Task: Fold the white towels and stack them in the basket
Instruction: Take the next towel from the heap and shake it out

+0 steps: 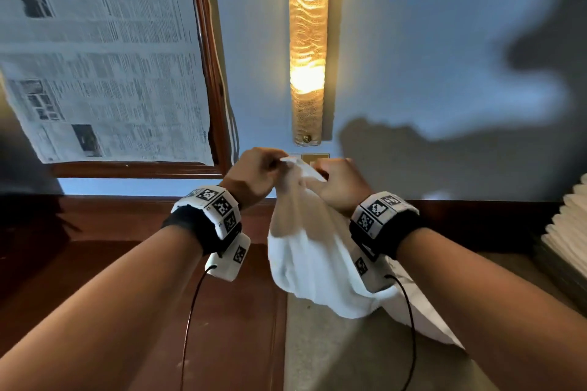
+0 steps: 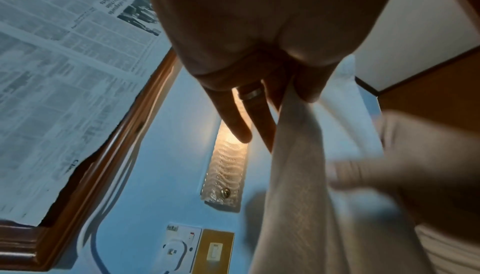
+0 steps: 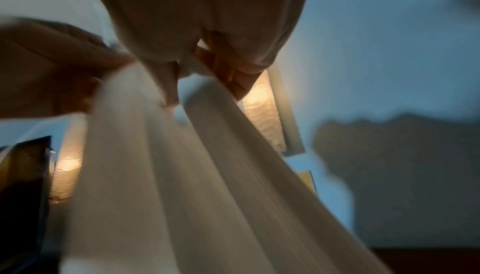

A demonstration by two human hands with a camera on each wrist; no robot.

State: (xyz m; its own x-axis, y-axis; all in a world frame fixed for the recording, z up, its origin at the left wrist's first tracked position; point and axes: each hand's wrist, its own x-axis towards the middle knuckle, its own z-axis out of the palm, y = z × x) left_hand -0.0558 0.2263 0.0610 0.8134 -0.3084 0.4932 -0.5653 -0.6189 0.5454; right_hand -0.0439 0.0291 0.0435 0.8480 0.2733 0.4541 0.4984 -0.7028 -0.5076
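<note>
White towel (image 3: 182, 175) motion-blurred, lower end cut off by the right-wrist frame

Both forearms reach forward and upward, wrists raised close together. The left hand (image 1: 254, 173) pinches the top of a white towel (image 1: 313, 251) between thumb and forefinger, its other fingers (image 2: 235, 118) extended. The right hand (image 1: 341, 182), curled, grips the same cloth just beside it.

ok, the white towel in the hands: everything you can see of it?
The white towel is plain, thin soft cloth, unfolded, held up in the air before the blue wall. Its top is gathered into a bunch; the rest hangs in loose folds, with the lower end reaching the grey surface below. The left hand and right hand pinch the top close together. Motion blur hides weave and edges.
</note>
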